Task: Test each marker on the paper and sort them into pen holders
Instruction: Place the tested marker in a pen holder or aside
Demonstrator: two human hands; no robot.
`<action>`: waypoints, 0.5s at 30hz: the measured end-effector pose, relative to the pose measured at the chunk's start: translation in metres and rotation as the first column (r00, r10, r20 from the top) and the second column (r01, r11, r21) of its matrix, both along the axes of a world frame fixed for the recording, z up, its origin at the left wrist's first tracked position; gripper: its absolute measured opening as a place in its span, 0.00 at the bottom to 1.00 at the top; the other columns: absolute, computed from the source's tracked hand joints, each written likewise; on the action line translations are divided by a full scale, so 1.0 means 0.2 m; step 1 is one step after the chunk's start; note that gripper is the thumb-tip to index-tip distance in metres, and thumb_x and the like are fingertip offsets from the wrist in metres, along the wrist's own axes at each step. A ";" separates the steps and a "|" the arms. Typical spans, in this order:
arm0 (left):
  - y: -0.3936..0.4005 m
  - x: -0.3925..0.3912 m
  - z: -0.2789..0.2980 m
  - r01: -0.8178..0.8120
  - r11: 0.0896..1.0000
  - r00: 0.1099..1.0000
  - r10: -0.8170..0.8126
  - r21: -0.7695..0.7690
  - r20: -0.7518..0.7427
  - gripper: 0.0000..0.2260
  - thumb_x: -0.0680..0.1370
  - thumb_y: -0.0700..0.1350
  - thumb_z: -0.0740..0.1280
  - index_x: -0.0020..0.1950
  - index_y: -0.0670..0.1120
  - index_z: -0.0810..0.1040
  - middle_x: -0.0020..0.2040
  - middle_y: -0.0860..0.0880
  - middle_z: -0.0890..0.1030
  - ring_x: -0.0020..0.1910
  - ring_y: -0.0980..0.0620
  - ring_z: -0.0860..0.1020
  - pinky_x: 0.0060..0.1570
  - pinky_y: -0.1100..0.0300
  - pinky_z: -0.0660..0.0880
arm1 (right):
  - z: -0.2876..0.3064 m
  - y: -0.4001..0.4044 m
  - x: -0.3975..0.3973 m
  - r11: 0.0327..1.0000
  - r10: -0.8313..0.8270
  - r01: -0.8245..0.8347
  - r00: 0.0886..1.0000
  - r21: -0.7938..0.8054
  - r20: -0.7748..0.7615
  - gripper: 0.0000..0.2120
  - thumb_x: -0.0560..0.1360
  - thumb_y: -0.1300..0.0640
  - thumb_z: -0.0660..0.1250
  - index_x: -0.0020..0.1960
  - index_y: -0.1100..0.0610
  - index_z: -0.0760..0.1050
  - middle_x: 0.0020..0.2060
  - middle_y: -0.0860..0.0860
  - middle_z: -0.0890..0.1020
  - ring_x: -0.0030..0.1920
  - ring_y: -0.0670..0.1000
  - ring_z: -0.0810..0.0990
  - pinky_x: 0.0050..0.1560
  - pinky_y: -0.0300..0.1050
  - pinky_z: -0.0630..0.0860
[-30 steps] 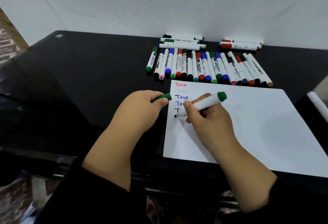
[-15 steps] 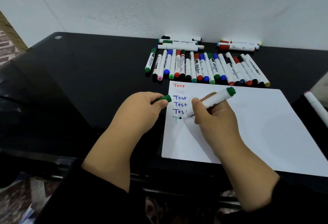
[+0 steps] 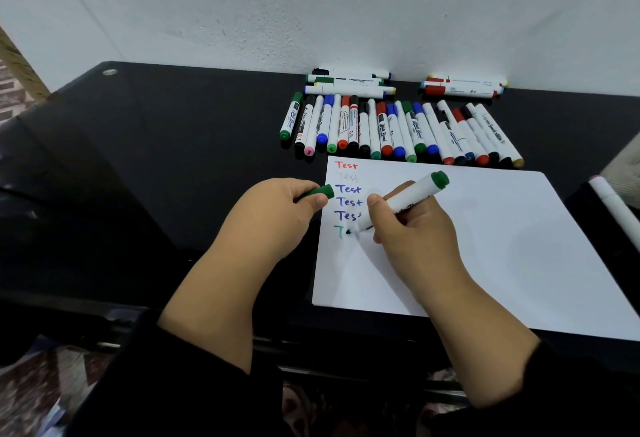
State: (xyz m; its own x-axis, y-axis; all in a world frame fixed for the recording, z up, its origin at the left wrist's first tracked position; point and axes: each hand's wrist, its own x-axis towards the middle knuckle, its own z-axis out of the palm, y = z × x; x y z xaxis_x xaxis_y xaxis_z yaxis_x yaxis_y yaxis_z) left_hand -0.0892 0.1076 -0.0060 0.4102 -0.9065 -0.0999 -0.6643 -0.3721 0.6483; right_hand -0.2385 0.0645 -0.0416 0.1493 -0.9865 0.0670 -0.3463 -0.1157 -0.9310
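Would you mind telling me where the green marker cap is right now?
In the head view, the green cap is pinched in the left hand, just off the left edge of the paper, beside the blue "Test" lines.

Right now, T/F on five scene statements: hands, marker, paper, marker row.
1. The right hand holds a white-barrelled green marker with its tip on the white sheet of paper. True.
2. The left hand is empty. False: its fingers grip a green marker cap.
3. The top word on the paper is written in blue. False: the top "Test" is red; blue ones come lower.
4. A row of capped markers lies on the black table beyond the paper. True.
5. The green line being written is a complete word. False: only a green "T" shows.
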 end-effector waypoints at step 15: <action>0.00 0.00 -0.01 0.006 1.000 1.000 -0.006 -0.008 0.002 0.14 0.80 0.52 0.61 0.65 0.56 0.74 0.38 0.61 0.69 0.35 0.64 0.69 0.34 0.71 0.63 | 0.02 0.01 -0.01 0.998 -0.070 0.070 0.998 0.002 0.008 0.12 0.76 0.51 0.65 0.38 0.57 0.71 0.31 0.50 0.75 0.32 0.46 0.73 0.30 0.32 0.66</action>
